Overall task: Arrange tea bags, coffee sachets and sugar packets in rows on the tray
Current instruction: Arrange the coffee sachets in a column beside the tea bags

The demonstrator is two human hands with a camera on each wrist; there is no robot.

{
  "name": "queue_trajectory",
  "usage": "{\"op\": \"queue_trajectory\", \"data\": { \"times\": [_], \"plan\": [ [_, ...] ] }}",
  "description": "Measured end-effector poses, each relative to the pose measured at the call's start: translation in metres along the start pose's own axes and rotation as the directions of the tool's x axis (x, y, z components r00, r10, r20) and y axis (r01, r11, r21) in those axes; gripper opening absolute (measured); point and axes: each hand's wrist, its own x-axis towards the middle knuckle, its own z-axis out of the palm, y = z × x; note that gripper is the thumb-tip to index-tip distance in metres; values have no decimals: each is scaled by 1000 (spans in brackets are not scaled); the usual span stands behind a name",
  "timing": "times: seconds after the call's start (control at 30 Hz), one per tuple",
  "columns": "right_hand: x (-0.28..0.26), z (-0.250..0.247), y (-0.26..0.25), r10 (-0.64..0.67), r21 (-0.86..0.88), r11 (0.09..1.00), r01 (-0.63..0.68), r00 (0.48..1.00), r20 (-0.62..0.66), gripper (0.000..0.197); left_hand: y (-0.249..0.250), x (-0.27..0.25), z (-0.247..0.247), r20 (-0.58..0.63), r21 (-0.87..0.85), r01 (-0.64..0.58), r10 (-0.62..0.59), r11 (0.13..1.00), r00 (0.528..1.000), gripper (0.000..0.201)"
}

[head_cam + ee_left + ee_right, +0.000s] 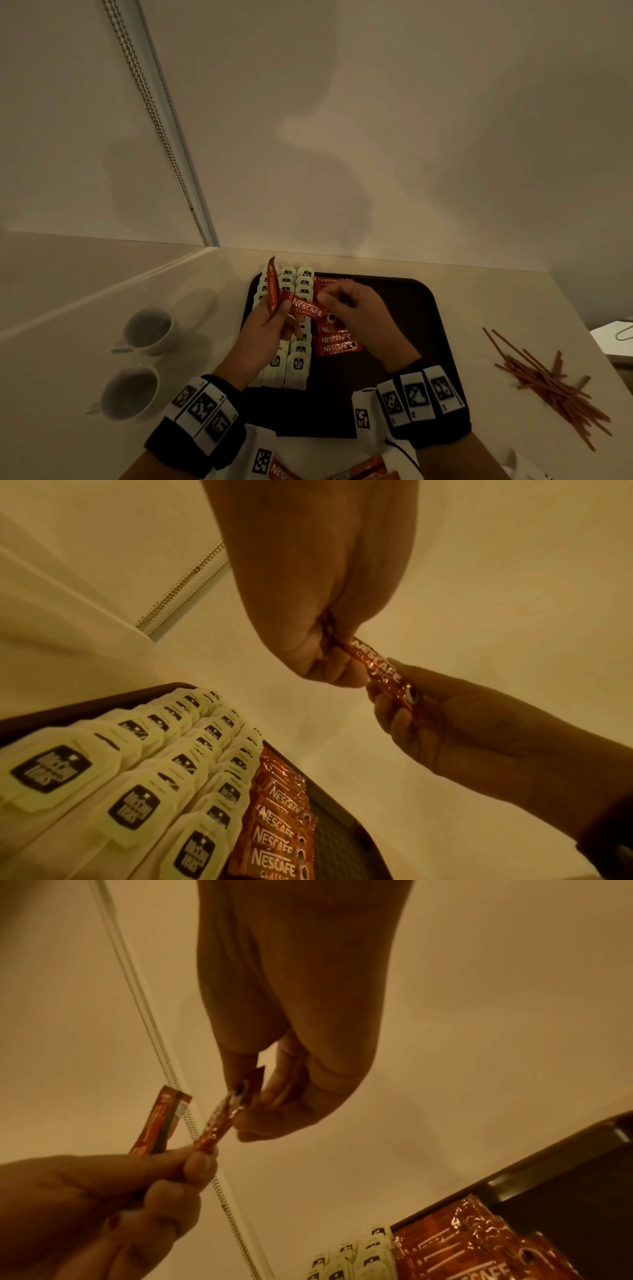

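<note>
A dark tray [411, 308] holds rows of white tea bags [298, 363] [137, 804] on its left and a column of red coffee sachets [335, 347] [274, 831] beside them. Above the tray my left hand [282, 308] [195, 1156] grips two red sachets: one stands upright [272, 287] [161, 1123], the other lies level [306, 308] [377, 666]. My right hand [325, 301] [253, 1096] pinches the right end of that level sachet, so both hands hold it.
Two white cups [147, 330] [128, 394] stand on the counter left of the tray. A loose pile of thin brown sticks [548, 380] lies to the right. More red sachets [342, 472] lie at the near edge. A wall rises right behind the tray.
</note>
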Motion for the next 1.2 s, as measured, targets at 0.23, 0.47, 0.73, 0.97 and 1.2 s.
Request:
{"op": "queue_trajectory", "data": {
  "times": [0.23,0.47,0.73,0.97,1.2],
  "plan": [
    [-5,-3,-7,10,50,999,-13,998,54,6,0,1,5,-82,-44,-73,69,996,994,18],
    [-5,-14,-1,102,193,977,-93,994,-37,10,-1,0,9,-131,-70,-136,126,988,983,16],
    [-9,-34,18,18,-261,965,-16,1000,5,14,-9,-6,-6,-94,41,-34,37,999,995,20],
    [-18,-39,93,300,-431,873,-228,948,107,20,-21,-9,-39,-199,-14,78,-79,997,977,22],
    [-10,-25,119,298,-395,873,-287,954,-34,21,-9,-8,-39,-100,-163,115,-133,980,986,28]
  ]
}}
